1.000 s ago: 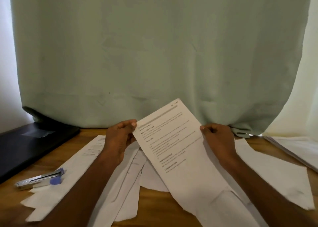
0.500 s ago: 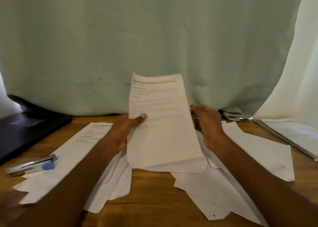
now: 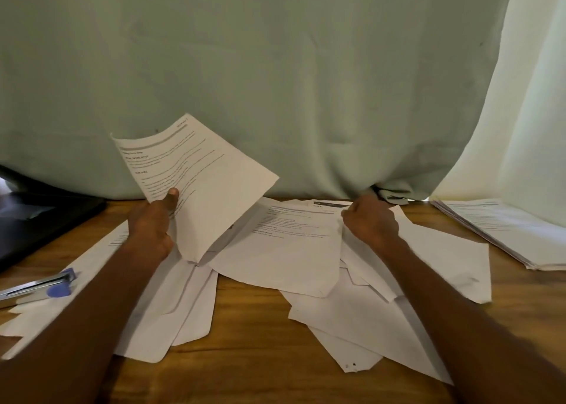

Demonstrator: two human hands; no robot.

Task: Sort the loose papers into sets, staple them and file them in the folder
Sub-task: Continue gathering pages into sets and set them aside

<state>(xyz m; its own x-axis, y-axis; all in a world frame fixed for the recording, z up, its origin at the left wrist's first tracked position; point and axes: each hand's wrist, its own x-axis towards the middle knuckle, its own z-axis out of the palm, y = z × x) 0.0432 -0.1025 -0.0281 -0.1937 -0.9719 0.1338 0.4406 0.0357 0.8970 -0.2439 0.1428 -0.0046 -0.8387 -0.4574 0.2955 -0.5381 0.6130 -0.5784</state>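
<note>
My left hand (image 3: 153, 223) holds a printed sheet (image 3: 202, 183) up off the table, thumb on its front, the sheet tilted to the left. My right hand (image 3: 372, 223) is curled at the top right corner of another printed sheet (image 3: 284, 250) that lies on the heap of loose papers (image 3: 352, 321); it seems to pinch that edge. More loose sheets (image 3: 171, 305) lie under my left forearm. A silver and blue stapler (image 3: 39, 285) rests at the left edge. A dark folder (image 3: 39, 219) lies at the far left.
A neat stack of papers (image 3: 508, 232) lies at the right end of the wooden table (image 3: 251, 342). A pale green curtain (image 3: 275, 66) hangs right behind the table, with a white curtain (image 3: 539, 97) at the right.
My right hand let go of the raised sheet and dropped to a sheet on the heap. My left hand alone now holds the raised sheet, swung to the left.
</note>
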